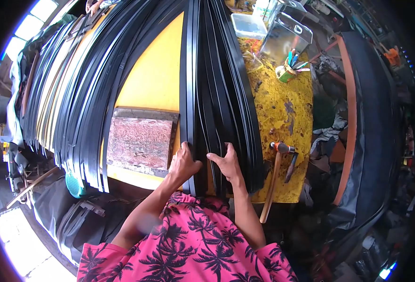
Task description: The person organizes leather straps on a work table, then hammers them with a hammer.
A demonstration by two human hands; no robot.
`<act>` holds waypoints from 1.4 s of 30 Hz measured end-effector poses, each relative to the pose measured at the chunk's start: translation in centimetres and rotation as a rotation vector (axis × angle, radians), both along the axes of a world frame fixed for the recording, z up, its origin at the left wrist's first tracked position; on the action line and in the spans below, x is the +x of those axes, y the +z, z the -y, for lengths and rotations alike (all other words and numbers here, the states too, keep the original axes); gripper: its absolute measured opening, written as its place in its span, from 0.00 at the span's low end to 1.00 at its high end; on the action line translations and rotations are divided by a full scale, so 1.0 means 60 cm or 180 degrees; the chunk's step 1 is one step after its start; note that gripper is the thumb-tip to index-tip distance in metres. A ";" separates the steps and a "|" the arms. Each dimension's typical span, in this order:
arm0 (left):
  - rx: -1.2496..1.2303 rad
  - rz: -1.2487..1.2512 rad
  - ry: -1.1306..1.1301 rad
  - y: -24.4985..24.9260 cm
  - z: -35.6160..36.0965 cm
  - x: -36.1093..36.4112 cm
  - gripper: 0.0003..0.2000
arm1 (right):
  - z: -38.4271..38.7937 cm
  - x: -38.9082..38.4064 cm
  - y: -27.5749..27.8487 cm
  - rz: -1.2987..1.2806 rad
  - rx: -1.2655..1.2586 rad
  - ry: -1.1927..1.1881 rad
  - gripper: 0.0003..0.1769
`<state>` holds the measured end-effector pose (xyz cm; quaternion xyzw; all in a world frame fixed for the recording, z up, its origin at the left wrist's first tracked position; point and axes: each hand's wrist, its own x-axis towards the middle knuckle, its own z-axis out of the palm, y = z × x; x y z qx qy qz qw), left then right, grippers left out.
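Long black strips (220, 103): laid lengthwise to the near edge of the yellow bench (278, 117). Left hand (185, 163): rested on the strips, fingers bent; grip cannot be told. Right hand (227, 164): set just beside, thumb spread; grip likewise unclear. Worn rectangular slab (140, 143): placed left. Hammer (274, 176): laid near right corner, handle overhanging.

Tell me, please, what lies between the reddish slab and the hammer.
The head view shows long black strips there, the left hand and right hand over them, and yellow tabletop alongside.
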<state>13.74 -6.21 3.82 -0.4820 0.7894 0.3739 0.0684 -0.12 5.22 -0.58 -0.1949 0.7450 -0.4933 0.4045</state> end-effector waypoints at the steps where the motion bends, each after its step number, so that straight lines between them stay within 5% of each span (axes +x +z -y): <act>1: -0.0004 0.0002 -0.0018 -0.002 0.000 0.001 0.38 | 0.000 -0.001 0.003 0.0030 -0.0019 0.0012 0.45; 13: -0.0097 -0.0502 0.0046 -0.011 0.005 0.024 0.36 | 0.001 0.002 0.012 -0.0190 0.0280 0.0009 0.48; 19: 0.1033 -0.0798 0.1426 0.027 0.019 0.041 0.29 | 0.002 -0.004 0.022 0.0284 -0.0023 -0.0031 0.46; 25: -0.0730 -0.0646 0.0539 -0.033 0.005 0.062 0.24 | 0.001 -0.005 0.009 0.0298 -0.0154 0.0021 0.42; 28: -0.0199 -0.0389 0.0478 -0.037 0.001 0.047 0.25 | 0.003 -0.005 0.010 0.0364 -0.0238 0.0008 0.40; 31: -0.0666 -0.0389 0.0293 -0.045 -0.005 0.046 0.28 | 0.002 -0.006 0.009 0.0341 -0.0213 -0.0002 0.41; 42: -0.0269 -0.0446 0.0667 -0.023 0.005 0.055 0.33 | -0.001 -0.003 -0.013 0.0252 -0.0165 0.0004 0.45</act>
